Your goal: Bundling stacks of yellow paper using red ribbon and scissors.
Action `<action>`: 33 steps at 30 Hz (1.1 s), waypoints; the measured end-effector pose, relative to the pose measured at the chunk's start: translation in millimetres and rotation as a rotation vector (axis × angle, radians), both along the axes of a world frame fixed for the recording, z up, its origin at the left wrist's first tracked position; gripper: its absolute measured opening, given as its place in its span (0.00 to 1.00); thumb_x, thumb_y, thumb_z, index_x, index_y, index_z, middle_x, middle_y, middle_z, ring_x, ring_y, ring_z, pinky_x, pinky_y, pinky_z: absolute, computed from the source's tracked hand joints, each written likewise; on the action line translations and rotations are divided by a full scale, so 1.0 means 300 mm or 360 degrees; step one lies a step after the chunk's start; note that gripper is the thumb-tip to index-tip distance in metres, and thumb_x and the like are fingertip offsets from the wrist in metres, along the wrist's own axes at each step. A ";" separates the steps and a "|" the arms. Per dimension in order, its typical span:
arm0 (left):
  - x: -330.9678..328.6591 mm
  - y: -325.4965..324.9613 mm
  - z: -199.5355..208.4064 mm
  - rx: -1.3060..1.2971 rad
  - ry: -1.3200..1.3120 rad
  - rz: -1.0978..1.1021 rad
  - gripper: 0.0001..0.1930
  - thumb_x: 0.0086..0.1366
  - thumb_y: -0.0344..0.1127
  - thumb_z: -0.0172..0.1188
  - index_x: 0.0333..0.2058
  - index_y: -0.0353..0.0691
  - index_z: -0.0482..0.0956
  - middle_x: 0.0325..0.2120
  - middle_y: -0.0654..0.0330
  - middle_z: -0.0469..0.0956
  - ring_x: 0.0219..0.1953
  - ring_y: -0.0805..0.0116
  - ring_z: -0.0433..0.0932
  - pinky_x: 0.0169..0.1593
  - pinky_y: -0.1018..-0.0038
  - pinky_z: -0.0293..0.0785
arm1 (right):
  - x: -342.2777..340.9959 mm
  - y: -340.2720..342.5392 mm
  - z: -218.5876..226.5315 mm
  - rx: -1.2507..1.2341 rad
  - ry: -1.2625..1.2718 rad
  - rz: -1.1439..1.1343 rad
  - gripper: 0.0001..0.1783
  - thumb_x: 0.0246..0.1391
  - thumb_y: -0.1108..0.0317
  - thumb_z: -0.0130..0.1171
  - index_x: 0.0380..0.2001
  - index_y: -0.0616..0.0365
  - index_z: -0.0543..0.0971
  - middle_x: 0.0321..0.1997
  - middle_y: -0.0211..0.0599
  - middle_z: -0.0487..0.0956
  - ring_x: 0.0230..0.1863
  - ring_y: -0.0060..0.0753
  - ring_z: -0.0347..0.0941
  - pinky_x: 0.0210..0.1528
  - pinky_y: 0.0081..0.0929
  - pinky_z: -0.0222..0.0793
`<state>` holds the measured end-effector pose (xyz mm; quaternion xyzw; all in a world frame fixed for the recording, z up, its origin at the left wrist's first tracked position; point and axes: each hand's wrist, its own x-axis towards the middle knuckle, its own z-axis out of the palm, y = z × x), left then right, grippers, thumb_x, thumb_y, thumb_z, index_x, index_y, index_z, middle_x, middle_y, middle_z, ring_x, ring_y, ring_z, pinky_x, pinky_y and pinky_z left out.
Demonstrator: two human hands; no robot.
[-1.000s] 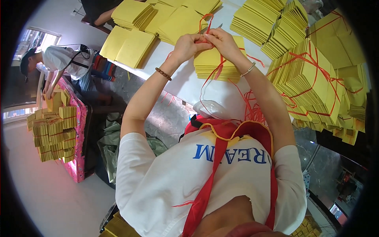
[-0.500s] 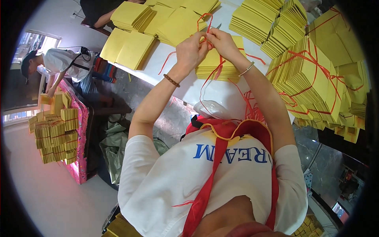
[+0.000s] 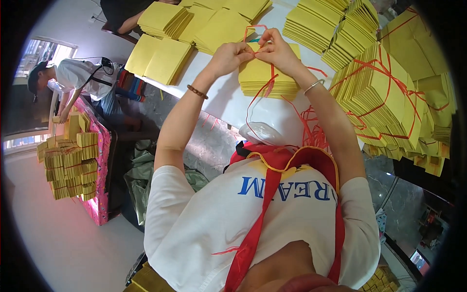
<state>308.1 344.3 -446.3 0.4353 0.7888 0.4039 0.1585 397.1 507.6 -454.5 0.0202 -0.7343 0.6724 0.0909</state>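
Note:
A stack of flat yellow paper pieces (image 3: 270, 87) lies on the white tabletop in front of me, with red string (image 3: 272, 73) running over its top and down its near side. Over the stack, my left hand (image 3: 231, 57) is closed, thumb and fingertips pinching the string. Close beside it, my right hand (image 3: 278, 52) pinches the same string, its fingertips nearly meeting the left ones. A loop of the string rises beyond the fingers, and another end trails out to the right. The fingers partly cover the knot area.
More yellow stacks (image 3: 160, 61) lie at the far left and far right of the white table (image 3: 221, 104). Large string-tied bundles (image 3: 384, 97) stand at the right. Loose red string (image 3: 311, 129) hangs by the near edge. Another person (image 3: 85, 78) works at a pink-covered table (image 3: 102, 170) on the left.
Both hands have come down slightly nearer the stack, the left one shifting left. The string's loop has spread wider, and the loose end left of my left hand no longer shows.

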 end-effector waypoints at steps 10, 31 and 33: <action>-0.061 0.012 0.033 0.0071 -0.1506 -0.0175 0.07 0.57 0.37 0.56 0.26 0.40 0.75 0.16 0.72 0.68 0.14 0.85 0.53 0.18 0.86 0.46 | 0.040 -0.035 -0.004 0.1038 0.0442 -0.0317 0.08 0.44 0.72 0.54 0.28 0.63 0.69 0.32 0.36 0.67 0.35 0.34 0.69 0.36 0.26 0.67; -0.031 0.018 0.097 0.0155 -0.1008 -0.0052 0.08 0.58 0.35 0.54 0.31 0.37 0.74 0.21 0.66 0.73 0.23 0.81 0.67 0.27 0.84 0.61 | 0.068 0.026 0.043 0.0302 -0.0203 0.0027 0.12 0.49 0.64 0.50 0.18 0.60 0.71 0.41 0.34 0.67 0.41 0.23 0.61 0.41 0.19 0.58; -0.028 0.024 0.098 0.0230 -0.0433 -0.0078 0.08 0.59 0.35 0.54 0.33 0.38 0.71 0.15 0.69 0.66 0.16 0.83 0.60 0.21 0.85 0.55 | 0.076 0.036 0.027 0.0485 -0.0106 -0.0020 0.13 0.49 0.63 0.50 0.18 0.60 0.72 0.40 0.34 0.68 0.45 0.26 0.58 0.45 0.21 0.55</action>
